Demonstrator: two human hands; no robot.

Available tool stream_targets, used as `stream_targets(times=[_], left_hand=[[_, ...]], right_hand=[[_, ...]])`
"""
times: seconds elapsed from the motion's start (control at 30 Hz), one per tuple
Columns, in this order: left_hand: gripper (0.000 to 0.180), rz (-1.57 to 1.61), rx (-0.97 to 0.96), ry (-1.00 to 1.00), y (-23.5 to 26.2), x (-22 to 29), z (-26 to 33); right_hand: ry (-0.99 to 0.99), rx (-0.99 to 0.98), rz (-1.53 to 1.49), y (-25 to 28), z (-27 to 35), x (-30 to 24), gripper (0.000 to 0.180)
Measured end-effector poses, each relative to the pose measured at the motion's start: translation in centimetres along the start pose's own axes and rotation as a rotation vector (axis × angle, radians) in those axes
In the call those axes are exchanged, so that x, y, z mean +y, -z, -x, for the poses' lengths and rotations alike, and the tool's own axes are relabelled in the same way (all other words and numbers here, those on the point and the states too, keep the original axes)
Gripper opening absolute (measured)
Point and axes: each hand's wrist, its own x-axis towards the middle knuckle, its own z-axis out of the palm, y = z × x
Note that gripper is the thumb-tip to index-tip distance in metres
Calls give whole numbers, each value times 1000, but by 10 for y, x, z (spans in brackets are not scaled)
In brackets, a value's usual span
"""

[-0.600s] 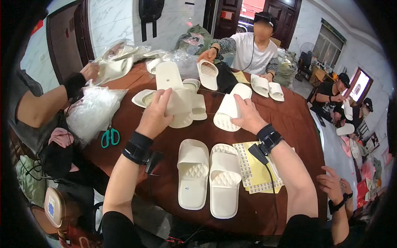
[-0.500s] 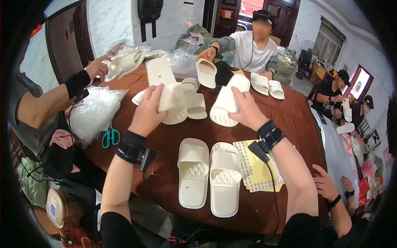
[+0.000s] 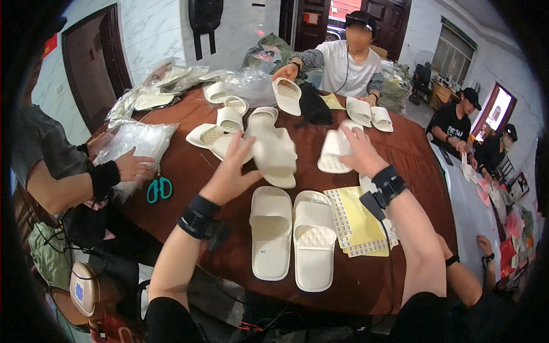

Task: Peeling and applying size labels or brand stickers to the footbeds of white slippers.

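My left hand [image 3: 231, 171] is spread open over the brown table [image 3: 189, 171], its fingertips at the edge of a loose pile of white slippers [image 3: 274, 150]; nothing is gripped in it. My right hand [image 3: 359, 153] holds one white slipper [image 3: 333, 151] by its side, tilted up off the table. Straight in front of me a pair of white slippers [image 3: 291, 237] lies flat, side by side, soles down. Both my wrists wear black bands.
Yellow sticker sheets [image 3: 357, 223] lie right of the pair. Teal scissors [image 3: 159, 187] and clear plastic bags [image 3: 134, 143] sit at the left under another person's hand [image 3: 134, 166]. A person opposite holds a slipper [image 3: 287, 94]. More slippers [image 3: 366, 111] lie at the far side.
My left hand has let go of the slipper it held up; that slipper now lies on the pile and the hand has dropped lower, fingers spread. My right hand still holds its slipper.
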Motion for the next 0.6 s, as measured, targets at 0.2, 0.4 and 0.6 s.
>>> stream_targets(times=[0.2,0.4,0.6], left_hand=[[64,4,-207,41,-8,19,32],[60,-39,-253,88,-9,34,89],[69,42,-248,103,-17,68,119]], right_hand=[[96,-203,-88,1,52,-13,63],[260,-454,-248,9,108,-77,58],[209,-455,-243,7,137,-95,57]])
